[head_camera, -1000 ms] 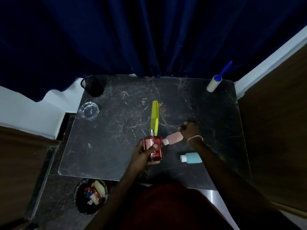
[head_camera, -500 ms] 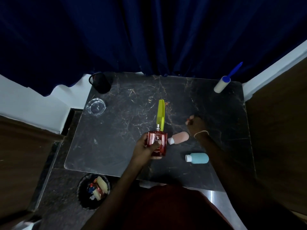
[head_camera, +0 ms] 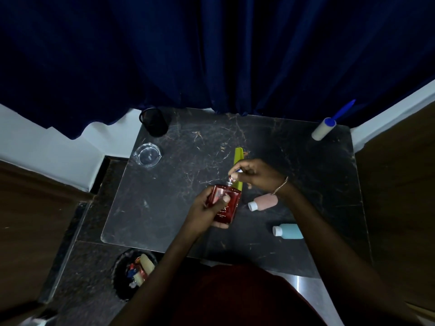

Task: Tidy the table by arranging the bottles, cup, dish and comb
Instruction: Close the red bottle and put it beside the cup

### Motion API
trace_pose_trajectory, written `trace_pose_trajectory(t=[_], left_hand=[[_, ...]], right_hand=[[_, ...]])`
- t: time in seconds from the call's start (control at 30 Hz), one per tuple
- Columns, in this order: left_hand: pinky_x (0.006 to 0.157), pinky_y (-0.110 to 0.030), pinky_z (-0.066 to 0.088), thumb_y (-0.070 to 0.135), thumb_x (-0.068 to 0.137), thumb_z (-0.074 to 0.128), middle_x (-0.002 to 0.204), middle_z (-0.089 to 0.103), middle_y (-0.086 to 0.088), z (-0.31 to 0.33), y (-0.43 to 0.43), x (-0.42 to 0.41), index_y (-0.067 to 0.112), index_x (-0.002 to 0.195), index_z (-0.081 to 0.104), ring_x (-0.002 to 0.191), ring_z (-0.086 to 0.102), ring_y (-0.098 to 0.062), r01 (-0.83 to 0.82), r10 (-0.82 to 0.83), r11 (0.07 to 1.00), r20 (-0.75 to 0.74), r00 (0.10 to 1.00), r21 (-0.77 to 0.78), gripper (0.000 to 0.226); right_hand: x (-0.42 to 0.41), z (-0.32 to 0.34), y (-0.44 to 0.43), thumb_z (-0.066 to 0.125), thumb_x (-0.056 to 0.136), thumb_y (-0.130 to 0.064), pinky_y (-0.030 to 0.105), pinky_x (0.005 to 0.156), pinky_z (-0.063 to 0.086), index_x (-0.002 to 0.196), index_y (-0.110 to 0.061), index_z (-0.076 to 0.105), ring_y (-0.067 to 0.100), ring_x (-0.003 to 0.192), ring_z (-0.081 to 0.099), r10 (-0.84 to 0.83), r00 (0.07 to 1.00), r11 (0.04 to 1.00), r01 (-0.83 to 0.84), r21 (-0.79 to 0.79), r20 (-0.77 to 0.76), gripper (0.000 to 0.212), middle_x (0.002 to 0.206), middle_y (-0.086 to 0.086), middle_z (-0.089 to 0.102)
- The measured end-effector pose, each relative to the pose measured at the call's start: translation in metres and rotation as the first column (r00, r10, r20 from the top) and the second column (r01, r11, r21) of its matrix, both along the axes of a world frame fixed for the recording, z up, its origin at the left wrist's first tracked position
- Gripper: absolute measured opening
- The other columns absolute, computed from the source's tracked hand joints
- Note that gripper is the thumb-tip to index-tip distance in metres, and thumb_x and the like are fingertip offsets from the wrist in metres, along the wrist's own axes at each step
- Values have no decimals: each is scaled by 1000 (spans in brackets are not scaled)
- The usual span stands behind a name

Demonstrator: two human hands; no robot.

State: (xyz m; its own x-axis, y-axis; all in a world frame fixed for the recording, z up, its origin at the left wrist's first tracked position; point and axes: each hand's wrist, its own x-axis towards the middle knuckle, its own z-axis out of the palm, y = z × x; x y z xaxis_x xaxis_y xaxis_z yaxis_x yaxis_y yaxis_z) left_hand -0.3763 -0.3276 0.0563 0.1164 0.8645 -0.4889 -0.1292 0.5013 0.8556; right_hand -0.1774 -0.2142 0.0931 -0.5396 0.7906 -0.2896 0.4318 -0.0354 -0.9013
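Note:
My left hand [head_camera: 207,208] grips a square red perfume bottle [head_camera: 227,204] above the middle of the dark marble table [head_camera: 179,208]. Over the bottle's spray nozzle, my right hand [head_camera: 257,174] pinches a small cap-like piece [head_camera: 238,171]. A yellow-green comb [head_camera: 238,154] lies on the table behind the bottle, partly hidden by both hands. To the right of the red bottle lie a pink bottle [head_camera: 264,201] and a teal bottle [head_camera: 290,231], both on their sides. At the back left stand a black cup [head_camera: 154,122] and a clear glass dish [head_camera: 147,155].
A lint roller [head_camera: 323,130] with a blue handle stands at the table's back right corner. A dark blue curtain [head_camera: 211,55] hangs behind the table. On the floor at the front left is a waste bin [head_camera: 134,274] with rubbish. Brown walls flank both sides.
My right hand left the table beside the pink bottle and came to the red bottle's nozzle with a small piece pinched. My left hand tilted the red bottle slightly.

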Motion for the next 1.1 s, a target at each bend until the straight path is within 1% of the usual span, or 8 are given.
trace_pose_trajectory(t=[0.1, 0.27, 0.43, 0.57, 0.77, 0.93, 1.03, 1.1], left_hand=[[59, -49, 64, 33, 92, 76, 113, 76, 1, 4, 6, -14, 32, 120, 67, 96, 78, -29, 59, -59, 998, -12, 998, 14, 29], [57, -53, 63, 36, 90, 78, 110, 76, -3, 7, 20, -39, 30, 117, 68, 91, 79, -32, 96, -95, 994, -30, 995, 44, 29], [56, -53, 63, 41, 83, 82, 107, 76, -6, 11, 32, -57, 26, 113, 70, 87, 79, -32, 108, -107, 994, -30, 994, 22, 35], [54, -49, 63, 27, 91, 78, 106, 77, -7, 16, 43, -72, 23, 114, 70, 87, 79, -31, 107, -106, 993, -23, 994, 49, 25], [53, -51, 63, 20, 92, 77, 105, 77, -9, 13, 49, -84, 16, 118, 68, 86, 79, -32, 96, -95, 995, -28, 995, 26, 28], [56, -50, 63, 22, 93, 76, 108, 76, -9, 0, 48, -98, 20, 117, 69, 90, 78, -34, 72, -71, 997, -15, 997, 23, 25], [59, -52, 63, 22, 93, 75, 111, 75, -8, -4, 49, -106, 24, 117, 68, 94, 77, -34, 42, -42, 999, -17, 999, 19, 25], [60, -51, 64, 19, 95, 73, 108, 77, -4, -5, 52, -111, 29, 112, 69, 92, 78, -30, 17, -17, 1000, -8, 1000, 15, 21]], right_hand=[[-11, 4, 10, 68, 93, -19, 3, 58, 47, 107, -3, 72, -11, 72, 66, 100, 993, 995, -98, -21, 67, 21, 91, -7, 72], [-31, 3, 24, 70, 89, -33, 31, 63, 54, 103, -17, 73, 13, 62, 64, 199, 970, 979, -191, -72, 139, 22, 87, 7, 75], [-53, 5, 40, 71, 87, -34, 25, 58, 52, 101, -20, 74, 6, 55, 63, 258, 949, 966, -250, -67, 179, 20, 78, 1, 74], [-67, 8, 50, 70, 90, -27, 18, 55, 52, 99, -18, 74, 8, 55, 63, 263, 952, 964, -256, -66, 155, 14, 76, 5, 73], [-84, 1, 57, 69, 90, -30, 21, 58, 55, 99, -20, 73, 8, 56, 65, 285, 937, 958, -276, -72, 201, 14, 80, 11, 74], [-100, -10, 53, 77, 82, -37, 20, 57, 53, 101, -19, 72, 13, 59, 66, 228, 966, 967, -209, -146, 126, 26, 86, 15, 75], [-109, -20, 41, 82, 77, -37, 24, 59, 55, 109, -16, 70, 23, 68, 68, 74, 996, 982, -66, -175, 41, 40, 94, 13, 76], [-114, -28, 31, 82, 76, -38, 23, 58, 54, 104, -16, 72, 15, 65, 67, -73, 997, 979, 71, -192, -6, 37, 86, 8, 76]])
